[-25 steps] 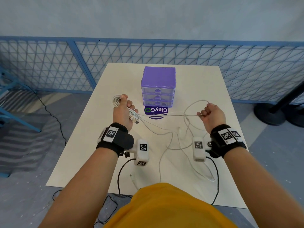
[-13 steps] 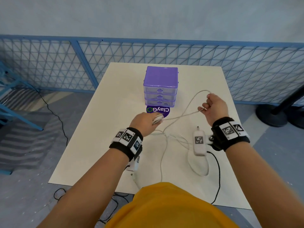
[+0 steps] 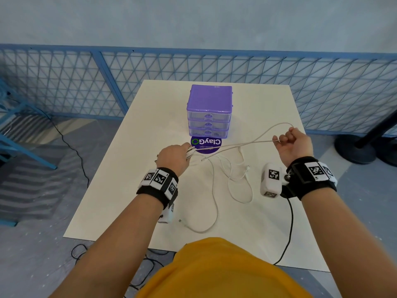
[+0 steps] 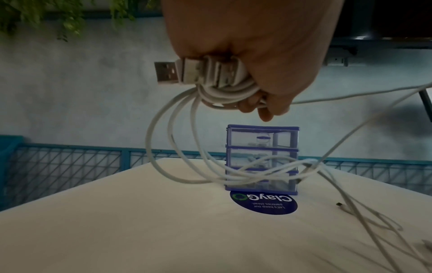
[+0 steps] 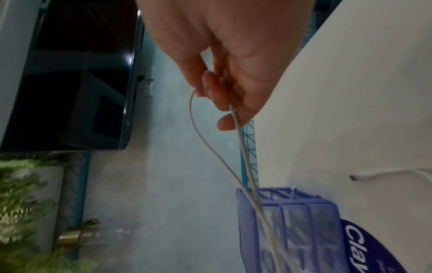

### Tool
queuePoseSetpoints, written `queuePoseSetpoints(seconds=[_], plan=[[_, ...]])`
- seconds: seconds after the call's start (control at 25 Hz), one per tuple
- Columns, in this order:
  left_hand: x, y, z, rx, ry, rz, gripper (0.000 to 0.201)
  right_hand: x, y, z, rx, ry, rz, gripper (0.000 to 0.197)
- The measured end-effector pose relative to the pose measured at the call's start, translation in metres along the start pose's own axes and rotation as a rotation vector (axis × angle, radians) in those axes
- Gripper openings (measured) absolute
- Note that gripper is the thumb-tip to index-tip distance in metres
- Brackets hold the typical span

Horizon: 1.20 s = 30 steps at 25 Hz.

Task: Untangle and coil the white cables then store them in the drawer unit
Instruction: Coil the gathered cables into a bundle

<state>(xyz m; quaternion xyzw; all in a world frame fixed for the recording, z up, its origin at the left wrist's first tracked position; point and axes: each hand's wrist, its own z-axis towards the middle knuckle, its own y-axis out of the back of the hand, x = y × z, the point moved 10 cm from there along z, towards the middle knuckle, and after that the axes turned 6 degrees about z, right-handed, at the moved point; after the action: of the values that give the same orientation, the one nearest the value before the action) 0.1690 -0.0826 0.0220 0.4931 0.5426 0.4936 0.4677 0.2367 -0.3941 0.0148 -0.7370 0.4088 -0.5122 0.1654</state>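
Pale blue wall (image 3: 193,20), blue mesh fence (image 3: 64,82), grey floor (image 3: 43,244), white table (image 3: 120,190) under soft light

drawer unit (image 3: 209,112) at table (image 3: 129,179) centre, sticker (image 3: 205,144) before it; loose cables (image 3: 232,183) nearer, fence (image 3: 150,82) behind

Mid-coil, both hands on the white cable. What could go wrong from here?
1. Loose cable on the table crosses itself in several loops; pulling with the right hand could tighten a knot.
2. The left hand grips the coil and a USB plug together; hanging loops may slip out.
3. The taut strand runs just in front of the drawer unit, and a free connector could snag or nudge it.
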Motion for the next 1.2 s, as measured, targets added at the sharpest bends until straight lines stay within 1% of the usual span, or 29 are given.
queuePoseSetpoints(seconds=[0.04,0.08,0.12,0.2,0.24,0.28,0.32,0.36,0.4,0.44,0.48,0.52,0.56,0.64,0.76,0.8,0.88,0.96,1.0,1.12,1.2], plan=[[0.005,-0.002,0.001,0.012,0.023,0.009,0.029,0.003,-0.001,0.0,0.006,0.002,0.003,0.028],[0.01,-0.003,0.0,0.018,0.055,-0.005,0.029,0.005,-0.002,-0.001,0.01,0.01,-0.05,0.027],[0.015,-0.002,0.0,0.009,0.094,-0.051,0.029,0.008,-0.002,-0.002,0.016,0.031,-0.187,0.024],[0.025,0.006,-0.004,-0.045,0.191,-0.212,0.031,0.005,-0.009,-0.009,0.081,0.047,-0.67,0.014],[0.028,0.01,-0.006,-0.078,0.237,-0.292,0.031,-0.006,-0.013,-0.013,0.151,-0.007,-0.931,0.012],[0.031,0.014,-0.008,-0.108,0.276,-0.356,0.031,-0.021,-0.013,-0.019,0.227,-0.105,-1.155,0.017],[0.032,0.018,-0.009,-0.13,0.304,-0.398,0.031,-0.035,-0.011,-0.025,0.302,-0.224,-1.312,0.021],[0.034,0.02,-0.009,-0.144,0.323,-0.421,0.031,-0.045,-0.011,-0.032,0.37,-0.323,-1.419,0.023],[0.035,0.021,-0.009,-0.148,0.336,-0.434,0.031,-0.05,-0.014,-0.039,0.428,-0.38,-1.507,0.022],[0.036,0.021,-0.009,-0.148,0.343,-0.442,0.031,-0.051,-0.018,-0.044,0.468,-0.393,-1.579,0.02],[0.036,0.019,-0.008,-0.145,0.344,-0.444,0.031,-0.05,-0.024,-0.045,0.482,-0.374,-1.614,0.02],[0.036,0.017,-0.007,-0.141,0.339,-0.438,0.031,-0.047,-0.031,-0.044,0.47,-0.33,-1.589,0.02],[0.035,0.014,-0.006,-0.131,0.333,-0.425,0.031,-0.041,-0.038,-0.041,0.435,-0.272,-1.49,0.021],[0.039,0.004,-0.007,-0.093,0.337,-0.38,0.032,-0.023,-0.05,-0.03,0.342,-0.131,-1.133,0.025],[0.05,-0.009,-0.014,-0.044,0.372,-0.311,0.033,0.019,-0.045,-0.011,0.099,0.036,-0.506,0.029],[0.052,-0.011,-0.016,-0.041,0.379,-0.297,0.033,0.029,-0.041,-0.007,0.05,0.074,-0.352,0.029],[0.056,-0.011,-0.018,-0.043,0.395,-0.294,0.033,0.041,-0.036,-0.003,0.011,0.121,-0.176,0.028],[0.063,-0.012,-0.018,-0.036,0.446,-0.331,0.033,0.046,-0.027,0.003,-0.029,0.13,-0.125,0.027],[0.068,-0.013,-0.019,-0.03,0.476,-0.361,0.033,0.045,-0.022,0.007,-0.059,0.116,-0.141,0.026],[0.075,-0.009,-0.021,-0.051,0.514,-0.463,0.034,0.026,-0.005,0.011,-0.098,0.02,-0.331,0.026],[0.07,0.001,-0.019,-0.095,0.497,-0.557,0.035,0.001,0.004,0.009,-0.07,-0.041,-0.491,0.026]])
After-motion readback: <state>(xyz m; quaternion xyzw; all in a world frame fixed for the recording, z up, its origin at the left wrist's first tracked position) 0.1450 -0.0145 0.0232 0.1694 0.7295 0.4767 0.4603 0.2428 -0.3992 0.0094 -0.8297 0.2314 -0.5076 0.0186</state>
